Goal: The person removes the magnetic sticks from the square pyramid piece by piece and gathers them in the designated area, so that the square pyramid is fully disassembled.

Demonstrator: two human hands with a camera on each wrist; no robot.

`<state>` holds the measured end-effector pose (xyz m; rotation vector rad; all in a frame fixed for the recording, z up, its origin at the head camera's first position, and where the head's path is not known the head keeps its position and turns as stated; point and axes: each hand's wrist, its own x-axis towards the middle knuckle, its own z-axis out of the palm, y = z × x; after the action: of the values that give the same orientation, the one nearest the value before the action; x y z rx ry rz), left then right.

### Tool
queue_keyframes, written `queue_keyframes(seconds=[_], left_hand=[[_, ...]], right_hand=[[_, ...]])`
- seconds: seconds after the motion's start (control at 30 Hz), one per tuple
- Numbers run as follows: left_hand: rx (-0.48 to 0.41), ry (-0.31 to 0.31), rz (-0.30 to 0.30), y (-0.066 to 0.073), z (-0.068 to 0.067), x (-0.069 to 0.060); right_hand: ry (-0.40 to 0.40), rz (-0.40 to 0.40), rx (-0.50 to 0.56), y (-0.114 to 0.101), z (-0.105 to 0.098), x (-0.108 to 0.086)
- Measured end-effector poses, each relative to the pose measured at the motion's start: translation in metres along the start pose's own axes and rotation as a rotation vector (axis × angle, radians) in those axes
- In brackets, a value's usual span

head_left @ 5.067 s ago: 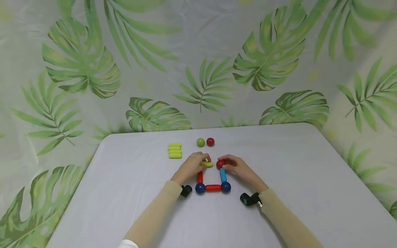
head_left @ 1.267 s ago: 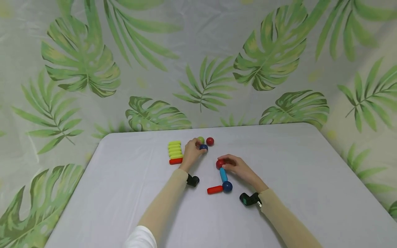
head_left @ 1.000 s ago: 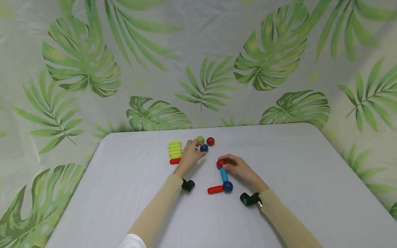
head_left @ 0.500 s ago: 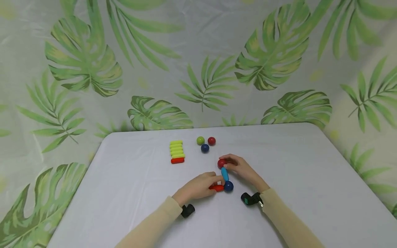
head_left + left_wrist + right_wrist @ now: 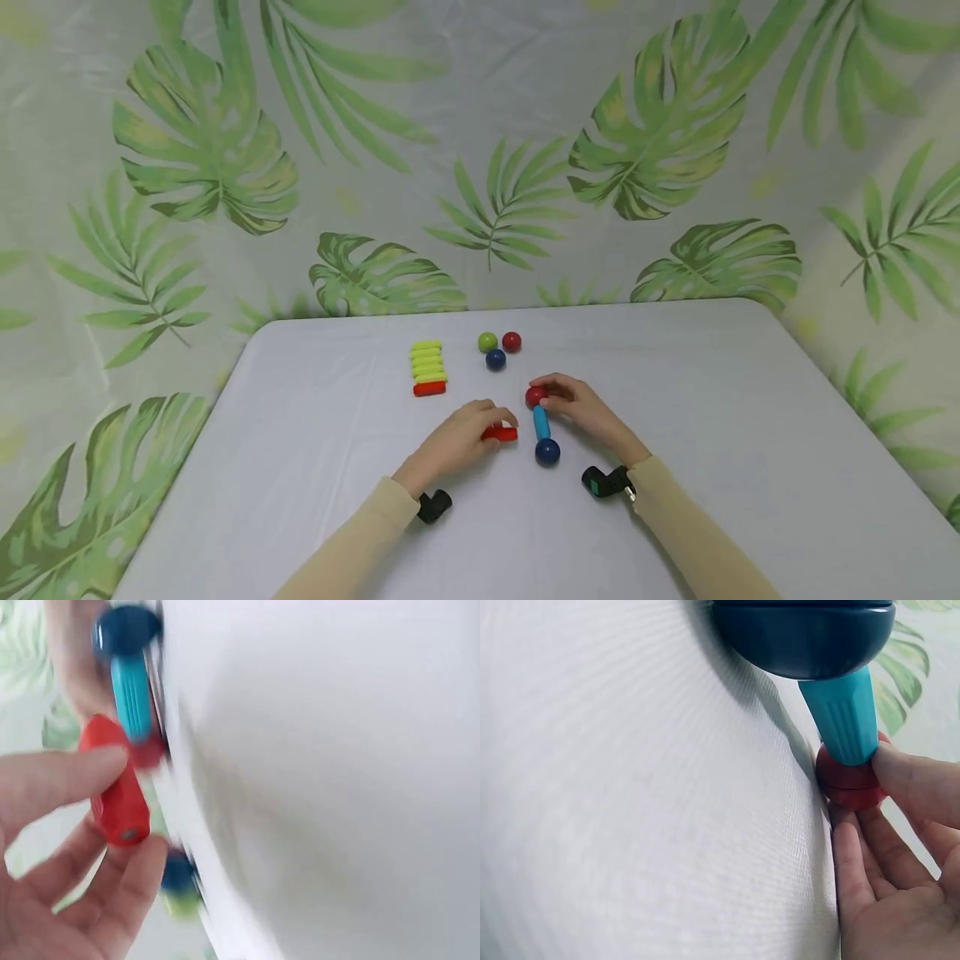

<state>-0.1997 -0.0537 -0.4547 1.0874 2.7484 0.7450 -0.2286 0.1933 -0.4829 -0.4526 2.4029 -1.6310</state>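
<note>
My left hand [image 5: 465, 437] pinches a red rod [image 5: 120, 791] between thumb and fingers, apart from the other pieces. To its right my right hand [image 5: 576, 402] grips a red ball [image 5: 536, 397] at the far end of a blue rod [image 5: 542, 423]. A dark blue ball [image 5: 547, 452] is joined to that rod's near end. The right wrist view shows the thumb and fingers around the red ball [image 5: 850, 784], with the blue rod [image 5: 844, 720] running up to the dark blue ball [image 5: 806, 637].
Several yellow-green rods [image 5: 427, 360] lie in a row with another red rod [image 5: 430, 388] at the near end. Behind the hands sit a green ball [image 5: 487, 342], a second red ball [image 5: 512, 342] and a second dark blue ball [image 5: 496, 360]. All stand on a white-covered table [image 5: 675, 375].
The square of rods and balls has come apart. My left hand has set a dark blue ball at the back, then pulled the red rod off the near ball. My right hand stays put.
</note>
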Motion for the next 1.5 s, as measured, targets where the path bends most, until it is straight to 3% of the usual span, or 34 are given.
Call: queue_keyframes(seconds=[0.17, 0.3, 0.47, 0.67, 0.77, 0.9, 1.0, 1.1, 1.2, 1.27, 1.33, 1.5], left_hand=[[-0.019, 0.184, -0.201, -0.039, -0.018, -0.005], [0.027, 0.246, -0.298, -0.061, -0.025, -0.010], [0.063, 0.286, -0.321, -0.070, -0.029, -0.013], [0.100, 0.310, -0.301, -0.065, -0.031, -0.010], [-0.018, 0.253, -0.223, -0.053, -0.028, -0.008], [-0.207, 0.028, -0.102, -0.031, -0.016, -0.002], [-0.181, -0.093, -0.051, -0.018, -0.006, 0.004], [-0.096, -0.112, -0.035, -0.012, 0.000, 0.009], [-0.077, -0.108, -0.017, -0.013, 0.000, 0.013], [-0.110, -0.080, -0.028, -0.016, -0.001, 0.015], [-0.173, -0.006, -0.073, -0.019, -0.004, 0.019], [-0.334, 0.302, -0.295, -0.033, -0.012, 0.037]], right_hand=[[0.029, 0.018, -0.002, 0.003, -0.003, 0.000], [0.058, 0.038, 0.018, 0.003, -0.004, -0.003], [0.126, 0.057, -0.057, 0.003, -0.002, -0.007], [0.147, 0.055, -0.230, -0.001, 0.004, -0.017], [0.152, 0.045, -0.282, -0.005, 0.007, -0.023], [0.161, 0.064, -0.315, -0.009, 0.008, -0.029], [0.101, 0.020, -0.297, -0.009, 0.006, -0.032], [0.007, -0.049, -0.263, -0.007, 0.003, -0.034], [-0.056, -0.084, -0.247, -0.005, 0.000, -0.036], [-0.069, -0.090, -0.242, -0.004, -0.002, -0.036], [-0.067, -0.079, -0.240, -0.004, -0.003, -0.037], [-0.067, -0.054, -0.227, -0.001, -0.003, -0.036]])
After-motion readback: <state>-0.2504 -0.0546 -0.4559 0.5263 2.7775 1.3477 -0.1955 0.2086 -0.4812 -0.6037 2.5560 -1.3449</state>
